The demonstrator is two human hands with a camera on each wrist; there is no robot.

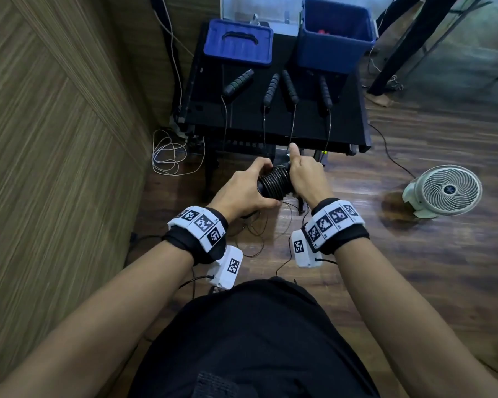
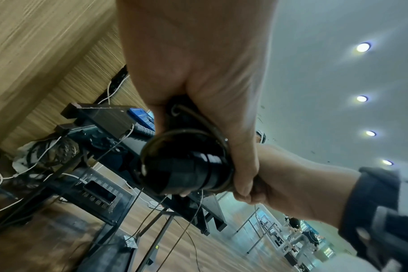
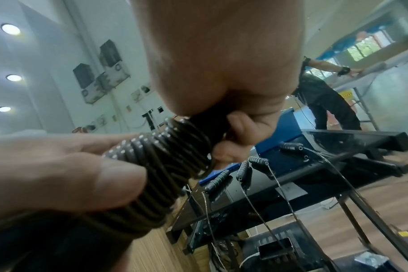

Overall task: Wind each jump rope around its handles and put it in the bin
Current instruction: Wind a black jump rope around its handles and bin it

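Note:
In front of the black table I hold a pair of black handles wound with black rope (image 1: 275,181). My left hand (image 1: 249,183) grips the bundle's near end, fingers curled round it (image 2: 221,132). My right hand (image 1: 301,172) grips the far end with the thumb pointing up; in the right wrist view its fingers (image 3: 235,127) curl round the handle beside the coils (image 3: 165,165). A loose rope tail (image 1: 259,234) hangs below my hands. The open blue bin (image 1: 335,53) stands at the table's back right, with something red inside.
Several more handles (image 1: 238,82) (image 1: 271,89) (image 1: 325,91) lie on the table (image 1: 242,122), their ropes hanging over its front edge. A blue lid (image 1: 237,43) sits at the back left. A floor fan (image 1: 446,191) stands at the right, white cables (image 1: 167,156) at the left.

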